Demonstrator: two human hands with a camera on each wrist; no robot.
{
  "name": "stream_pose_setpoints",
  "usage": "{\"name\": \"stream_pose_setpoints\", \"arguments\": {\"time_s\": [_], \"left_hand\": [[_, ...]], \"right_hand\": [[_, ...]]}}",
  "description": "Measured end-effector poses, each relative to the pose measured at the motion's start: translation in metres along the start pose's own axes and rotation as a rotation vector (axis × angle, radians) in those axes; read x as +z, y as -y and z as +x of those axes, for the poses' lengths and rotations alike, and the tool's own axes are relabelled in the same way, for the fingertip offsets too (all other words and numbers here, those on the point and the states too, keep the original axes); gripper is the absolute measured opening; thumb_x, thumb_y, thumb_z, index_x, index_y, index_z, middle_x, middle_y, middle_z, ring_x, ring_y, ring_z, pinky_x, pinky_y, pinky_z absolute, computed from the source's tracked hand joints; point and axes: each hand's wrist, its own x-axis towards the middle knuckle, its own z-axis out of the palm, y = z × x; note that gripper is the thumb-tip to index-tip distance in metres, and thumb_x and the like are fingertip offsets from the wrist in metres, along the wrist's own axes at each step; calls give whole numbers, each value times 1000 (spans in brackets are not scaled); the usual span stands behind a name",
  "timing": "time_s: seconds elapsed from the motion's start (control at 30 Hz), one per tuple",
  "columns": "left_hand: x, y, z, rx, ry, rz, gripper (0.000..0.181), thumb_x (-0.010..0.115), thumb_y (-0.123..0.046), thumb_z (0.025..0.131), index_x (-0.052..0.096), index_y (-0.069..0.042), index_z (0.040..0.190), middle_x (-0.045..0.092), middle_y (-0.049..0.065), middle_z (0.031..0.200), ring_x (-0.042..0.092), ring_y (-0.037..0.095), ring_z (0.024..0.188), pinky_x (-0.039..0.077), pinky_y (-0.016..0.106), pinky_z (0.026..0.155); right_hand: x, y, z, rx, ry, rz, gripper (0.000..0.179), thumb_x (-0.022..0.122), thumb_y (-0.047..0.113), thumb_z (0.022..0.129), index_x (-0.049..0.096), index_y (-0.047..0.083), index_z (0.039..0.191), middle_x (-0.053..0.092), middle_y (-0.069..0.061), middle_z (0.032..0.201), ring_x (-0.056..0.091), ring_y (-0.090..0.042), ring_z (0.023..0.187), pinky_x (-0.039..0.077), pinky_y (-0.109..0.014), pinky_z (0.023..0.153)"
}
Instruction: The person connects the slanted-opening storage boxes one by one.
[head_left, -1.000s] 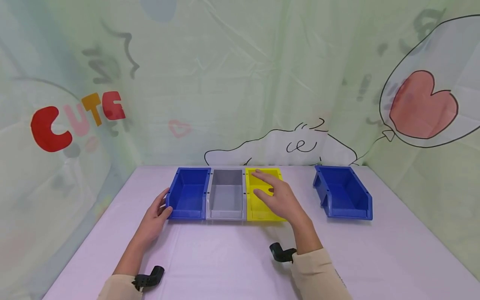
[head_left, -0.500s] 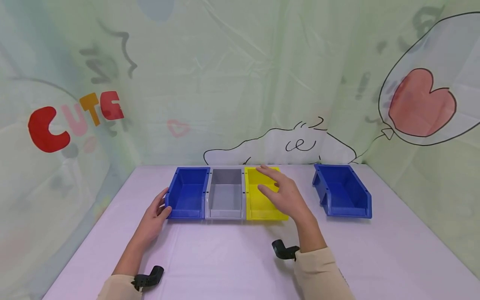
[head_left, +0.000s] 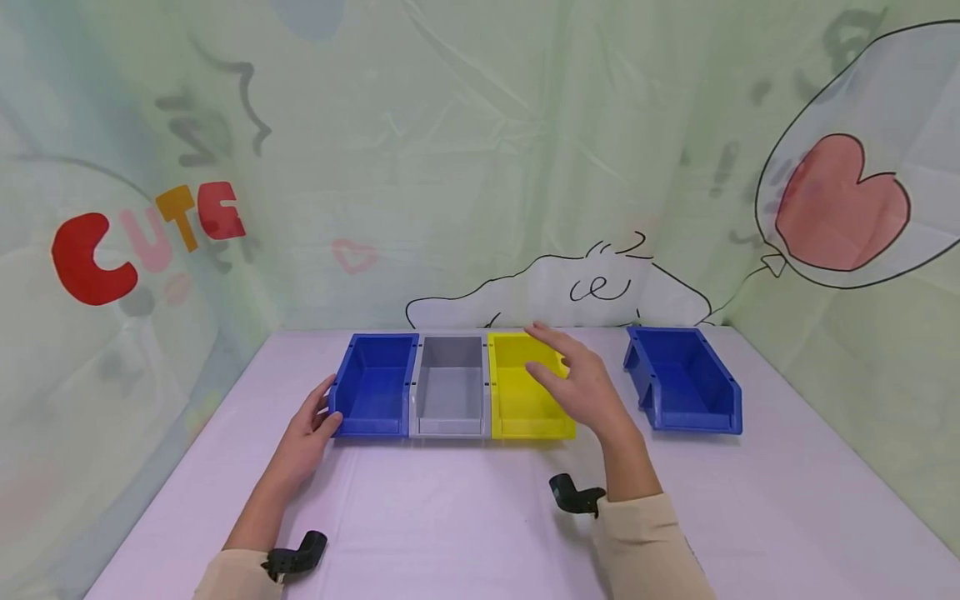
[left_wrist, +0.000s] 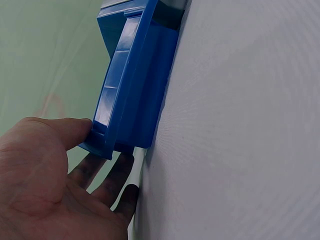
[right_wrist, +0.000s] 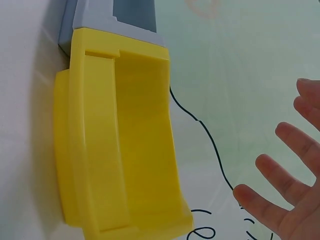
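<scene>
In the head view, a blue storage bin (head_left: pixel 377 385), a grey storage bin (head_left: pixel 452 387) and a yellow storage bin (head_left: pixel 525 392) stand side by side in a row, touching. My left hand (head_left: pixel 306 429) holds the row's left end, its thumb on the blue bin's front corner and its fingers along the outer side; the left wrist view shows this corner (left_wrist: pixel 107 135) close up. Over the right part of the yellow bin hovers my right hand (head_left: pixel 583 387), fingers spread and holding nothing. The right wrist view has those fingers (right_wrist: pixel 285 180) apart from the yellow bin (right_wrist: pixel 145 150).
A second blue bin (head_left: pixel 686 383) stands alone to the right, apart from the row. All rest on a white-covered table (head_left: pixel 442 517). A printed curtain (head_left: pixel 480 167) hangs behind the table and at both sides.
My right hand has drifted right and slightly up, away from the yellow bin's middle, uncovering more of it. My left hand stays at the blue bin, and the row has not visibly moved.
</scene>
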Motion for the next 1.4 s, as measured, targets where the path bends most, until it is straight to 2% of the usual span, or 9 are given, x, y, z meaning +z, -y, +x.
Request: {"name": "stream_pose_setpoints", "arguments": {"time_s": [0.6,0.9,1.4], "left_hand": [[-1,5,1,0,3,-11,64,44,-13,111,17,-26,167,23,24,169,29,46,154,29,56,125],[-1,1,0,-6,5,-6,65,45,-13,111,16,-28,167,23,25,169,29,47,154,30,56,125],[-1,1,1,8,2,1,63,45,-14,111,17,-27,167,24,26,168,29,49,153,30,57,124]], "right_hand": [[-14,-4,0,8,-49,-16,54,62,22,103,50,19,155,40,-8,165,34,-38,154,35,-64,120],[-26,-8,-3,42,-84,-8,54,62,23,104,49,16,155,39,-8,166,31,-37,155,32,-65,122],[-39,-14,-6,80,-143,-19,55,62,26,104,47,21,156,38,-6,167,31,-38,155,32,-67,121]]}}
